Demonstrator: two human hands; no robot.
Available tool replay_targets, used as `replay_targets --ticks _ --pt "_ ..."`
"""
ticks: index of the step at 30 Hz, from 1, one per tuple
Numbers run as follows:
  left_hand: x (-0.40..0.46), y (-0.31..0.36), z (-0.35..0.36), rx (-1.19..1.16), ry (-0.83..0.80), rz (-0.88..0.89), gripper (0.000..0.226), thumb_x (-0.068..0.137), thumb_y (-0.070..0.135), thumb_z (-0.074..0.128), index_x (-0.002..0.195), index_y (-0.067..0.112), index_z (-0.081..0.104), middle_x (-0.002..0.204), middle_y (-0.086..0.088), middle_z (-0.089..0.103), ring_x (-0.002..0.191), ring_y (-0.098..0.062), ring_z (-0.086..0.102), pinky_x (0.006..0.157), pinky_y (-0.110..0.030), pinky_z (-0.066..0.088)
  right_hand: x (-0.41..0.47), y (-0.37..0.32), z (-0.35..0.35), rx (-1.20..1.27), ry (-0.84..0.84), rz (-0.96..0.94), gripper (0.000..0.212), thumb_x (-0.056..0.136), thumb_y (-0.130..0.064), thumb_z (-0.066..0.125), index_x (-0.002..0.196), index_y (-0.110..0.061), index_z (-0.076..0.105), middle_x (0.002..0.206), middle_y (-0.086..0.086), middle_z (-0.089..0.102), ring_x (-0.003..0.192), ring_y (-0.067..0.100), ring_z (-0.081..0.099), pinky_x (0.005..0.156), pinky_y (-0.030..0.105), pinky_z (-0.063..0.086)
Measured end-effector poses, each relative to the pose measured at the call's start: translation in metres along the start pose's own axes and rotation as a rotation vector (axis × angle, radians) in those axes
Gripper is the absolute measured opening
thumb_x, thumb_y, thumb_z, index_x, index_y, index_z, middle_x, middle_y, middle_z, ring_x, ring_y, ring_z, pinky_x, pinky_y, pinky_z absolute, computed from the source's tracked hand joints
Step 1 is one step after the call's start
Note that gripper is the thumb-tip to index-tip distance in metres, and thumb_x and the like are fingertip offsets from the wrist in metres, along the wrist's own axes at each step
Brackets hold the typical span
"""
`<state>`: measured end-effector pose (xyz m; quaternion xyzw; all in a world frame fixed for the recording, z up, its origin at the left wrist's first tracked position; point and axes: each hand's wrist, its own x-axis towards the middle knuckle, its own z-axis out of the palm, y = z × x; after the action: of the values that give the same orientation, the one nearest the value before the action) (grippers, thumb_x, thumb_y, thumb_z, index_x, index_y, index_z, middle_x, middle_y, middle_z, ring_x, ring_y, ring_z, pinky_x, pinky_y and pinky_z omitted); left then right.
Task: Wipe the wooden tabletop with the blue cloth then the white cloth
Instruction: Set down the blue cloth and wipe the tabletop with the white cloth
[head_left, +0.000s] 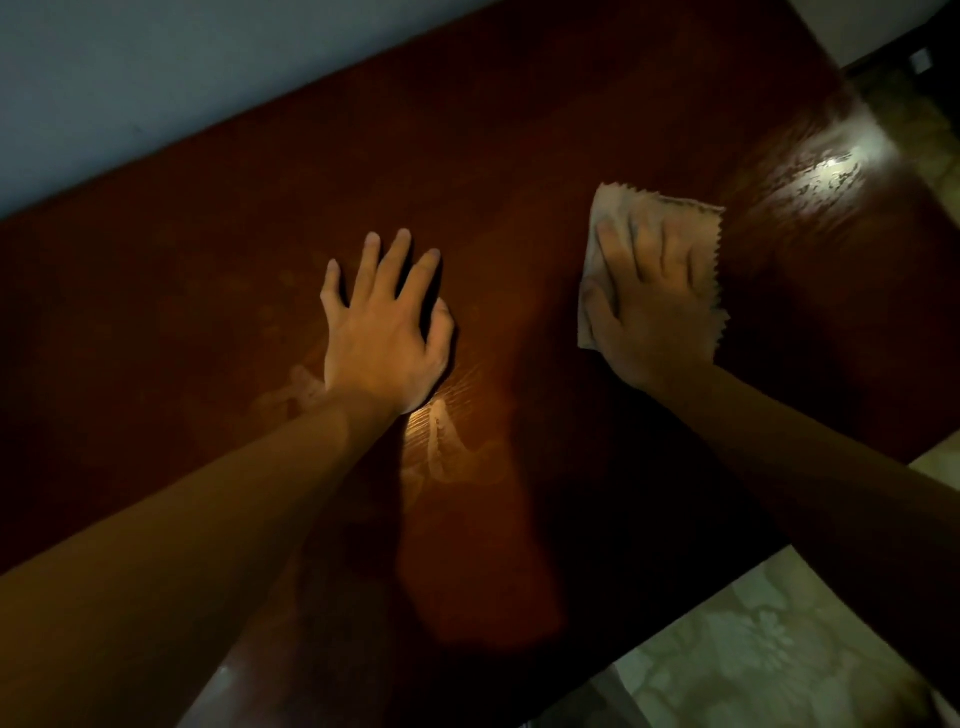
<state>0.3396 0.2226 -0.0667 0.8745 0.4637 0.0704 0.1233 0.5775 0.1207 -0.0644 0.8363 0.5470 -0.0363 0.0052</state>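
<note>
The dark reddish wooden tabletop (208, 312) fills most of the view. A white cloth (618, 205) with zigzag edges lies flat on it at the right, and my right hand (649, 306) presses down on it with fingers spread. My left hand (384, 322) rests flat on the bare wood at the centre, fingers apart, holding nothing. Faint smear marks (447, 452) show on the wood just below my left wrist. No blue cloth is in view.
A pale wall (156, 78) runs along the table's far edge. Patterned light floor (753, 665) shows past the near right edge of the table. A bright light glare (831, 171) reflects off the wood at the right end.
</note>
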Motion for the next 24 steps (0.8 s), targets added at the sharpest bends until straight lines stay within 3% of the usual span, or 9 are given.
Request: replay_targets --ticks 5,10,18,20,22,24 --pt "0.001 0.000 0.000 0.009 0.009 -0.004 0.055 0.101 0.044 0.030 0.151 0.023 0.035 0.162 -0.006 0.025 0.152 -0.026 0.010 0.119 -0.056 0.001 -0.003 -0.048 0.002 0.012 -0.031 -0.122 0.068 0.099 -0.053 0.021 0.160 -0.022 0.023 0.164 0.014 0.026 0.147 0.042 0.026 0.118 0.057 0.021" --pt "0.001 0.001 -0.001 0.020 0.003 -0.001 0.056 0.100 0.045 0.028 0.151 0.022 0.035 0.161 -0.007 0.026 0.152 -0.026 0.012 0.119 -0.057 0.005 -0.016 -0.092 0.008 0.104 0.058 -0.279 0.064 0.098 -0.047 0.035 0.155 -0.019 0.040 0.162 0.010 0.036 0.151 0.038 0.025 0.122 0.055 0.015" --pt "-0.001 0.002 -0.001 0.009 0.021 0.000 0.053 0.101 0.043 0.031 0.149 0.022 0.039 0.160 -0.007 0.029 0.151 -0.026 0.015 0.119 -0.057 0.007 -0.015 -0.083 0.012 0.182 0.125 -0.339 0.059 0.100 -0.048 0.040 0.153 -0.021 0.044 0.160 0.008 0.038 0.153 0.032 0.024 0.125 0.049 0.010" --pt "-0.001 0.002 0.000 0.001 0.022 0.003 0.053 0.101 0.043 0.031 0.149 0.022 0.038 0.161 -0.007 0.029 0.151 -0.025 0.014 0.119 -0.057 0.006 -0.009 -0.072 0.011 0.122 0.072 -0.332 0.062 0.101 -0.050 0.032 0.157 -0.022 0.036 0.163 0.010 0.033 0.153 0.032 0.022 0.125 0.050 0.012" --pt "0.000 0.001 0.000 0.003 0.019 -0.003 0.054 0.101 0.045 0.030 0.150 0.023 0.036 0.161 -0.006 0.027 0.152 -0.025 0.013 0.119 -0.056 0.005 0.004 -0.053 0.007 -0.013 -0.048 -0.305 0.068 0.101 -0.051 0.013 0.162 -0.021 0.018 0.167 0.013 0.021 0.154 0.034 0.016 0.123 0.051 0.015" --pt "0.001 0.000 0.001 0.000 0.014 -0.007 0.054 0.101 0.045 0.029 0.150 0.024 0.036 0.161 -0.006 0.027 0.152 -0.025 0.012 0.120 -0.057 0.004 0.015 -0.028 0.002 -0.023 -0.062 -0.207 0.069 0.100 -0.051 0.007 0.162 -0.020 0.014 0.165 0.017 0.021 0.150 0.036 0.023 0.118 0.052 0.024"
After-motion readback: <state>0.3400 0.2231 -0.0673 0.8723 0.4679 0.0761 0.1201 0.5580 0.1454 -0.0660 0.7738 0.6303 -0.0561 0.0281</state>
